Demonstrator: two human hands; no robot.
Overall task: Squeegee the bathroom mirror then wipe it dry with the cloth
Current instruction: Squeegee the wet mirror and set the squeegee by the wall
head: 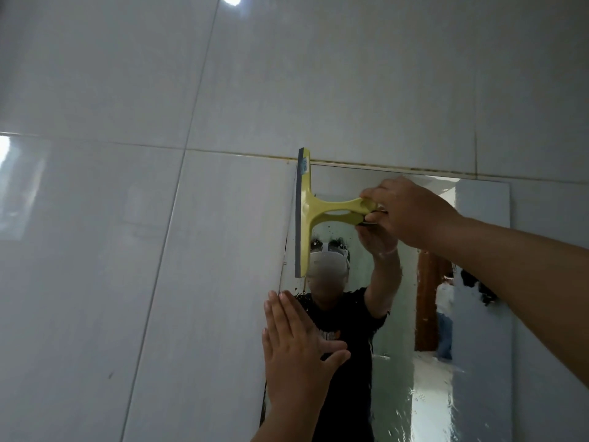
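The right hand point(404, 212) is closed round the handle end of the yellow squeegee point(306, 215), its grey blade standing upright along the top left edge of the mirror point(478, 282); the left hand point(296, 349) lies flat and open, fingers together, pressed against the mirror's left edge lower down, holding nothing; water streaks the glass; white wall tiles point(127, 250) surround it

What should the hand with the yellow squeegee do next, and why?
Probably pull the squeegee sideways across the glass, toward the right edge. The right hand holds it with its blade upright at the mirror's top left corner, and water drops still show lower down. The left hand rests flat at the mirror's left edge.
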